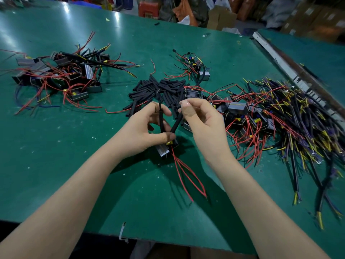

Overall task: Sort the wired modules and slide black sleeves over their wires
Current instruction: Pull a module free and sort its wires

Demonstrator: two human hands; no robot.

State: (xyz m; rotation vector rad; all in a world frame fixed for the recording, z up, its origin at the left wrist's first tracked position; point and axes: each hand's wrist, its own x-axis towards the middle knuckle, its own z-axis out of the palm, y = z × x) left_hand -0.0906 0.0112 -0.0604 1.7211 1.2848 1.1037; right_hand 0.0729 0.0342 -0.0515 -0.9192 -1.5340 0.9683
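On the green table (56, 146), the left hand (141, 133) holds a small module (164, 149) and one black sleeve (161, 118), while the right hand (201, 120) pinches another sleeve (176, 123) near the sleeve pile (158, 90).

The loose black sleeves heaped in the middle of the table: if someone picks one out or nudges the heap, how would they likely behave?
Probably light: the black sleeves are short, thin tubes. Being round, they may roll or scatter on the smooth green table. The one pinched in the right hand stays straight, so they seem fairly stiff at that length.
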